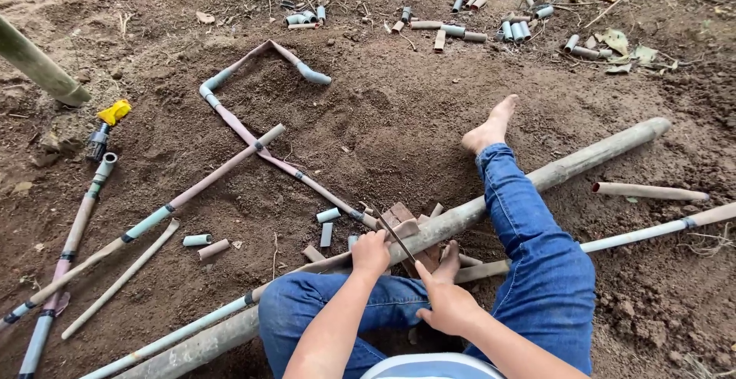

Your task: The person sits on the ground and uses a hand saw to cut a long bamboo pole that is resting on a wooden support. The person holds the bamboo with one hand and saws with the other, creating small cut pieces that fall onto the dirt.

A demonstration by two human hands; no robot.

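We see the left hand clenched on the long bamboo pole (running lower-left to upper-right); right hand grips a thin blade crossing it.

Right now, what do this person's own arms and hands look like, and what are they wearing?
Both forearms are bare, with no sleeves showing down to the wrists. The left hand and right hand have no gloves, rings, watch or bands that can be seen. Further back there is a white top with a light blue stripe, blue jeans, and a bare foot.
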